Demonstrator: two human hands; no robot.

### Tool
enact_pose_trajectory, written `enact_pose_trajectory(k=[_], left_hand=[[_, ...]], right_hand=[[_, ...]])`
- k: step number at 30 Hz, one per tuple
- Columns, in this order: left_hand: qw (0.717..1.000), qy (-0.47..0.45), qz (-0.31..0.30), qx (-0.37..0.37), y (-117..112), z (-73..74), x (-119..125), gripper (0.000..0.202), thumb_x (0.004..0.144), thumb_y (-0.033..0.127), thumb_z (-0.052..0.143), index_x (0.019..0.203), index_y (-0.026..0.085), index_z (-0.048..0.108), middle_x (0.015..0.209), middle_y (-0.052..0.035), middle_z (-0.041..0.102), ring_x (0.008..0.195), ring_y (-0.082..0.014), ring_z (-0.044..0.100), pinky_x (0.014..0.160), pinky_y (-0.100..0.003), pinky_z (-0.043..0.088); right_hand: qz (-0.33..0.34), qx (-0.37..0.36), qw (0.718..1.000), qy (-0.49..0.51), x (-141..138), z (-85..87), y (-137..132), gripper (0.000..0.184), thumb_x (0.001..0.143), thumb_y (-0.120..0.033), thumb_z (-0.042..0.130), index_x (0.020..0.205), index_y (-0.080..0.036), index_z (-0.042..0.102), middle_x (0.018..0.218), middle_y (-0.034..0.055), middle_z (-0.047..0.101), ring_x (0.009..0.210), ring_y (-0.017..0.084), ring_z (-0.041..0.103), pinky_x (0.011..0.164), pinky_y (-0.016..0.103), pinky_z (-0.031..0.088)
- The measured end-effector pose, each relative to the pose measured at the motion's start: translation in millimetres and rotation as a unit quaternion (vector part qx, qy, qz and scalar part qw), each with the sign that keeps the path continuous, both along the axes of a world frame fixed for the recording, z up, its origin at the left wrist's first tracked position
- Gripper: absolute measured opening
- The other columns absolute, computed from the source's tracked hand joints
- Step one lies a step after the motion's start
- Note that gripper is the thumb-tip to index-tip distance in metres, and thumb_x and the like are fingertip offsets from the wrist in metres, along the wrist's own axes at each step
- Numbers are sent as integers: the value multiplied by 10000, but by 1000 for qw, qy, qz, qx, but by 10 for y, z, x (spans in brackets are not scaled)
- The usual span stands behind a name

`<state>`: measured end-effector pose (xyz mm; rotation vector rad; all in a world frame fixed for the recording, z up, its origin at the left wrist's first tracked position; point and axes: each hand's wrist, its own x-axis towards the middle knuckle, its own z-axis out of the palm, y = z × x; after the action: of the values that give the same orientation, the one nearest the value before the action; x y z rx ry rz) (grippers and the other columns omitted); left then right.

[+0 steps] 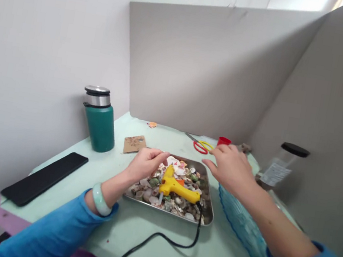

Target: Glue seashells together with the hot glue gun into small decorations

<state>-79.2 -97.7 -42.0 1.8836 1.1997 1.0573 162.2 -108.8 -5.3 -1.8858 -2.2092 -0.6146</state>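
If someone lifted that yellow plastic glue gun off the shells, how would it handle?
The yellow plastic glue gun looks rigid and probably light. Its black cord would likely trail and tug. Lying on loose seashells, it may shift some.

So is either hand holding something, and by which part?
Right hand: open, nothing held. Left hand: pinched over the tray; whether it grips anything cannot be told.
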Motion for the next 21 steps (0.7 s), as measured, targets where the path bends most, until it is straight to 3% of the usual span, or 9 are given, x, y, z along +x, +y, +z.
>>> enact_pose_trajectory(k=[5, 10, 13, 17, 21], left_hand=[[982, 119, 108, 95, 197, 28, -294, 497, 834, 510, 404, 470, 174, 444, 418, 36, 404, 422, -86, 363, 437, -226, 273], [916, 263, 223, 205, 379, -30, -548, 487, 872, 465, 371, 493, 178, 476, 454, 18, 412, 452, -96, 328, 488, -258, 234], [895, 311, 237, 216, 451, -102, -607, 477, 874, 448, 381, 501, 178, 508, 467, 4, 447, 455, -101, 339, 500, -266, 230], [914, 294, 201, 196, 519, -172, -608, 438, 859, 452, 414, 547, 181, 559, 506, -14, 501, 491, -118, 417, 527, -270, 282], [918, 272, 194, 213, 558, -174, -600, 429, 863, 452, 412, 576, 180, 580, 552, -34, 552, 519, -132, 470, 554, -282, 326]], right_hand=[[114, -14, 993, 7, -424, 211, 426, 336, 871, -430, 451, 956, -180, 660, 1004, 114, 636, 974, 270, 502, 778, 356, 378], [170, -98, 980, 15, -709, 232, 933, 340, 866, -424, 442, 848, -186, 684, 877, 97, 669, 879, 254, 579, 692, 332, 411], [207, -119, 971, 7, -1047, 328, 1310, 323, 849, -417, 466, 829, -181, 686, 825, 82, 670, 808, 238, 605, 672, 331, 427], [303, -141, 942, -34, -1627, 480, 1747, 317, 835, -422, 495, 877, -179, 695, 875, 80, 671, 838, 229, 604, 690, 321, 444], [351, -167, 917, -89, -2084, 489, 1973, 323, 819, -445, 516, 900, -192, 699, 916, 82, 669, 869, 234, 597, 710, 324, 453]])
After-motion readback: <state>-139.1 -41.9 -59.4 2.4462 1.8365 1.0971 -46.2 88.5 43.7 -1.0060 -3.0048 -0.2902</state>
